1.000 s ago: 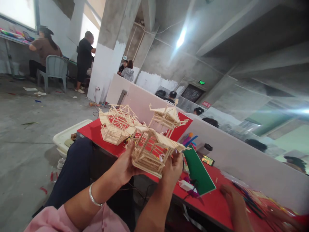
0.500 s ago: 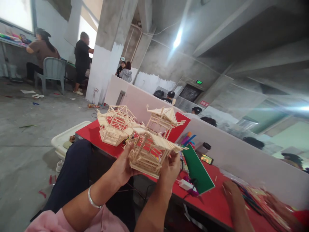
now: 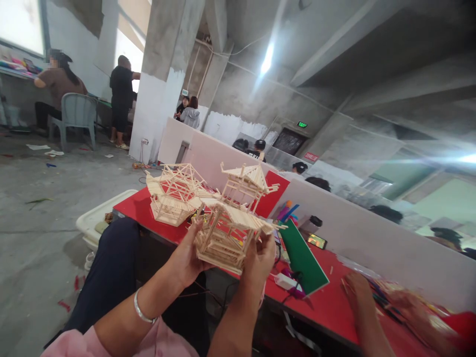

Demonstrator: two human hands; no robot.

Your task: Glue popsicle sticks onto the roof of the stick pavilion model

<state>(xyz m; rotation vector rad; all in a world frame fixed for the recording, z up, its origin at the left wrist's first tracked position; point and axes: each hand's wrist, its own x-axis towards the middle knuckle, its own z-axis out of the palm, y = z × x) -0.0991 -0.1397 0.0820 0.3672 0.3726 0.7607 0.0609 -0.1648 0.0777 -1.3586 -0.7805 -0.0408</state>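
Cradling a stick pavilion (image 3: 226, 233) just above the near edge of the red table (image 3: 327, 307), the left hand (image 3: 188, 258) and right hand (image 3: 262, 258) curl their fingers round its base, roof and posts seemingly complete, like two more pavilions (image 3: 174, 196) standing behind.

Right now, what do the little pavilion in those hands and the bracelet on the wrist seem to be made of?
The pavilion looks like thin pale sticks, probably bare wood or bamboo, matt: separate slats show in roof and railings. The bracelet seems metal, silvery and polished: it glints on the left wrist.
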